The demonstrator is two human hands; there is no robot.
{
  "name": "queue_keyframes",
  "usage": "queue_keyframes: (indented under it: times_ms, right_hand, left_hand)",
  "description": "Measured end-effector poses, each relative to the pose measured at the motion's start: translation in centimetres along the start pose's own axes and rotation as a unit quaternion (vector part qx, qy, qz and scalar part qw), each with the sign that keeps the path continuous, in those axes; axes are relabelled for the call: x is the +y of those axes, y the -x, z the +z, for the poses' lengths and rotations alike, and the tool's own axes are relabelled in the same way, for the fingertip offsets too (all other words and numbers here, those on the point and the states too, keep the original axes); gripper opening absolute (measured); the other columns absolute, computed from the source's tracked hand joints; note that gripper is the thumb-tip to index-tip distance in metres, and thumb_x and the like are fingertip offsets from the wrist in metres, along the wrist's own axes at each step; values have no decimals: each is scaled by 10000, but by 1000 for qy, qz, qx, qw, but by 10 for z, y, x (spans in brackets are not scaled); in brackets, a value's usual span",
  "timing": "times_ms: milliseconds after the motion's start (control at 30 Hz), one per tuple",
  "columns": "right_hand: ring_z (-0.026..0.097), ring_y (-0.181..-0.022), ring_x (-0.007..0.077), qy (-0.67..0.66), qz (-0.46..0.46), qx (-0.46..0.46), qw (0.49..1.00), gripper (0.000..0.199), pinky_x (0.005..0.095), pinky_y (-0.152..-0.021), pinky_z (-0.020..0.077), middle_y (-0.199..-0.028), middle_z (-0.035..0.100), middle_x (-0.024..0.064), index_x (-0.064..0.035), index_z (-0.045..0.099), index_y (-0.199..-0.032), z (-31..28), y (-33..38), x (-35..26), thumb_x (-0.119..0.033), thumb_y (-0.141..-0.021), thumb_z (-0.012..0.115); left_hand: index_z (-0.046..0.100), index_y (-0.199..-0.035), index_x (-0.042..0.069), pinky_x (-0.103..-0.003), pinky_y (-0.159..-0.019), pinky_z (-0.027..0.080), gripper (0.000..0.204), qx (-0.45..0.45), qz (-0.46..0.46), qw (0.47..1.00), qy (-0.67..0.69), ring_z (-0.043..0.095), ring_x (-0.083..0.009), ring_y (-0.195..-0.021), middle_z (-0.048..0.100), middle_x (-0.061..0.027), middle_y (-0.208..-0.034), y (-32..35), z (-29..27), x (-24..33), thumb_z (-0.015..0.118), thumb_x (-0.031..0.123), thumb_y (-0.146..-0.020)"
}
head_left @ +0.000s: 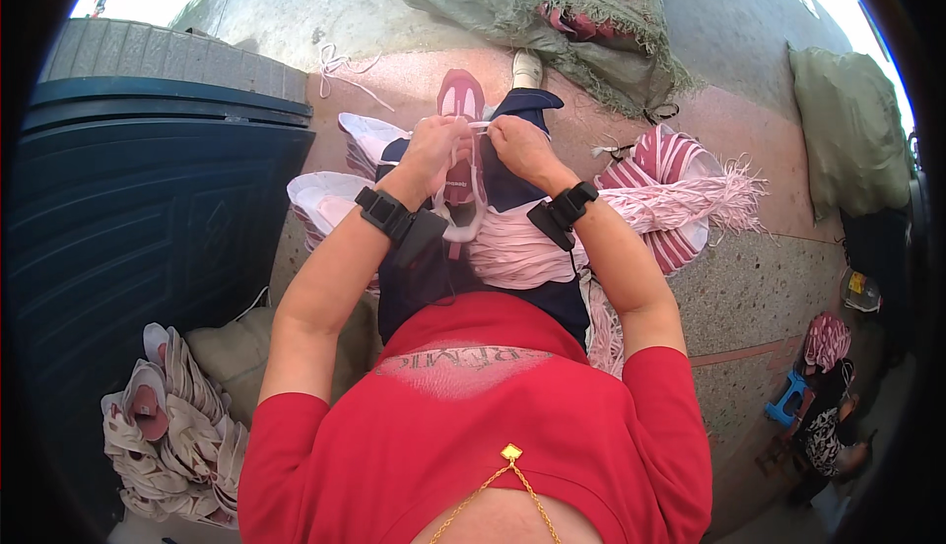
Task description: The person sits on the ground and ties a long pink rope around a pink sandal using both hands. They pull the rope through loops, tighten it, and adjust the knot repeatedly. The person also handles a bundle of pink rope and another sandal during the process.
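A pink shoe upper [460,93] with a pale tongue lies over my lap, its toe end pointing away from me. A whitish shoelace [480,126] stretches between my two hands across the upper. My left hand [439,148] is closed at the upper's left side, its fingers pinching the lace. On the other side my right hand [524,150] pinches the lace too, thumb and fingers pressed together. A thick bundle of pink laces [522,248] is draped across my thighs below my right hand. The lace holes under my fingers are hidden.
Pale shoe uppers [325,195] stack at my left, beside a dark blue metal door [148,189]. More uppers [177,436] pile at lower left. Striped pink pieces [680,238] lie right. Green sacks [562,2] stand ahead. A person [828,436] sits near a blue stool [786,398].
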State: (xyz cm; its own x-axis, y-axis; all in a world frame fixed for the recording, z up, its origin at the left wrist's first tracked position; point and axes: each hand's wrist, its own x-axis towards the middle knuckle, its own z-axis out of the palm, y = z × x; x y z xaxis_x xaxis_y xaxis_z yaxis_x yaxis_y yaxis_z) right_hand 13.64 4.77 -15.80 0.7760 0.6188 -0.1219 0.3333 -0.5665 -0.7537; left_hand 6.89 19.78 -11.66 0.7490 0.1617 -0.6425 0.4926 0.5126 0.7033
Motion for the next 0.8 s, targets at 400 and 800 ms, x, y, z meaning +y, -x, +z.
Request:
queue_keyframes:
  times_ms: [400,800]
  right_hand:
    - [568,-921,342,76,-34,21,996,213,489,-723,436,-912,630,148,-49,644,-836,12,-18,7,-200,-848,493]
    - [535,-938,272,221,-85,36,971,287,447,-766,388,-903,596,107,-99,681,-865,4,5,-25,-366,-795,605]
  left_hand:
    - [513,-957,13,-296,-779,503,140,-19,5,1000,-20,589,-174,-832,599,-101,-929,3,-2,-3,544,143,-915]
    - [433,-1308,67,-186,-418,368,399,74,138,935,-318,565,-93,-518,587,-46,-673,14,-27,25,494,111,-916]
